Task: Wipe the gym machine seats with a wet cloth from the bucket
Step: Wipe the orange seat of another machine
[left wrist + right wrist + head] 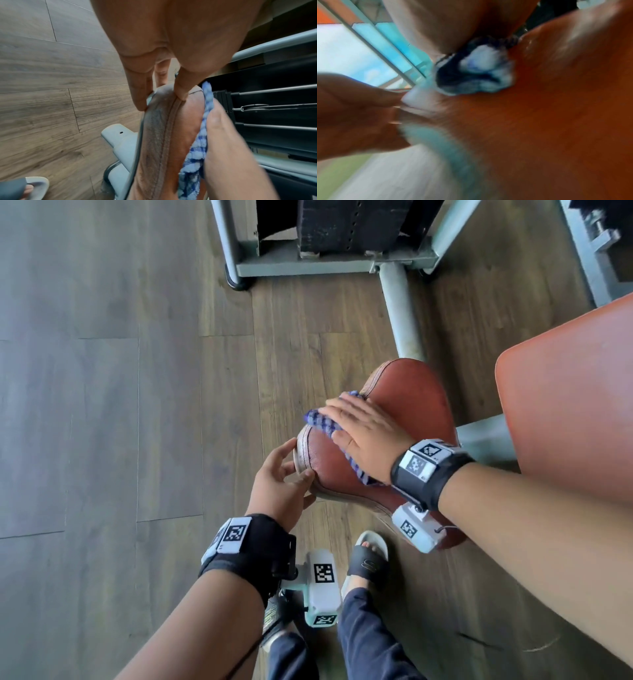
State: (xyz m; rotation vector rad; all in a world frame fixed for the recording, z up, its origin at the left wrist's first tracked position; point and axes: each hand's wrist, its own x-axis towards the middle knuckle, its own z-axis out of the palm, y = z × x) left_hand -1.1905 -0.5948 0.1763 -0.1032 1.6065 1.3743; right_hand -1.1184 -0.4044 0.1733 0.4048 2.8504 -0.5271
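A reddish-brown padded seat point(404, 412) stands in the middle of the head view on a grey post. My right hand point(363, 429) lies flat on a blue-and-white chenille cloth point(322, 419), pressing it onto the seat's left side. My left hand point(291, 470) grips the seat's near left rim, thumb on top and fingers beneath. The left wrist view shows that pinch point(161, 101) on the stitched seat edge point(163, 135), with the cloth point(197, 148) beyond under the right hand point(228, 148). The blurred right wrist view shows the cloth point(479, 71) on the seat point(547, 121).
A larger orange pad point(565, 405) rises at the right. The machine's grey frame tube point(400, 313) and black weight stack point(342, 224) stand beyond the seat. My foot in a black slipper point(368, 559) is on the wooden floor point(102, 405), which stretches away to the left.
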